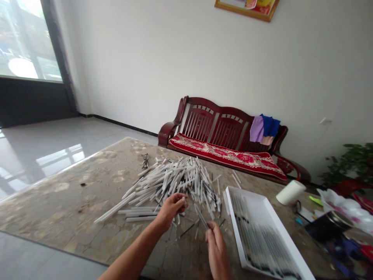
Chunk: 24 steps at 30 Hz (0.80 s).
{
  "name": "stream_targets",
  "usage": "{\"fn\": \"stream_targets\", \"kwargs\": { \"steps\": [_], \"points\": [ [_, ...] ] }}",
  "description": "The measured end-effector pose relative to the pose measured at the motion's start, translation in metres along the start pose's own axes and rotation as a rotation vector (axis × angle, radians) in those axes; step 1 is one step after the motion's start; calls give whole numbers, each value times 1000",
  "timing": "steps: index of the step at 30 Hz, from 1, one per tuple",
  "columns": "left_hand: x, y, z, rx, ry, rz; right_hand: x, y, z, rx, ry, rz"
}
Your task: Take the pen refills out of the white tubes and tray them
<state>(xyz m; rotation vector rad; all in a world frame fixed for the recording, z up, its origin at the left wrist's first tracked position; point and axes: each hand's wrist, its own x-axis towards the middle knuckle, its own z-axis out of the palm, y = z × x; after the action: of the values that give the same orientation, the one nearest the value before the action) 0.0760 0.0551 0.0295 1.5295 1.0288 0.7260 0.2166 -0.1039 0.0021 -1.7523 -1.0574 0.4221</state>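
A large pile of thin white and grey plastic tubes [175, 177], some with dark parts, lies on the table. At its near edge is my left hand [174, 208], fingers curled together with the thumb pressed in; whether a small pale thing sits between the fingertips I cannot make out. To its right, my right hand [216, 243] is closed on one slim grey tube [201, 217], which points forward and left toward the pile. Beside that hand stands a shallow white box [281, 221] with rows of slender sticks [266, 241], dark at their ends, laid side by side.
The table [67, 210] has a stone-patterned top. A pair of glasses [145, 160] lies behind the pile. On the right are a white roll [290, 192], a black cup [329, 225] and a plastic bag [346, 206]. A wooden bench [221, 128] stands behind.
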Motion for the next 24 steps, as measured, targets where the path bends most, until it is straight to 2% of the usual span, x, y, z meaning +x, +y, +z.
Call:
{"fn": "stream_targets", "kwargs": {
  "steps": [3, 7, 9, 16, 24],
  "points": [
    [-22, -6, -11, -214, 57, -65, -3, -11, 0, -134, -49, -159],
    [-44, -3, -20, -848, 107, -286, -5, -24, 5, -291, -68, -329],
    [-51, 1, -22, -1009, 102, -329, -5, -31, 7, -341, -51, -391],
    [-62, 9, -28, -1052, 112, -286, -9, -45, 6, -445, -8, -514],
    [-66, 9, -28, -1004, 105, -233, -10, -47, 3, -498, 18, -565]
  ]
}}
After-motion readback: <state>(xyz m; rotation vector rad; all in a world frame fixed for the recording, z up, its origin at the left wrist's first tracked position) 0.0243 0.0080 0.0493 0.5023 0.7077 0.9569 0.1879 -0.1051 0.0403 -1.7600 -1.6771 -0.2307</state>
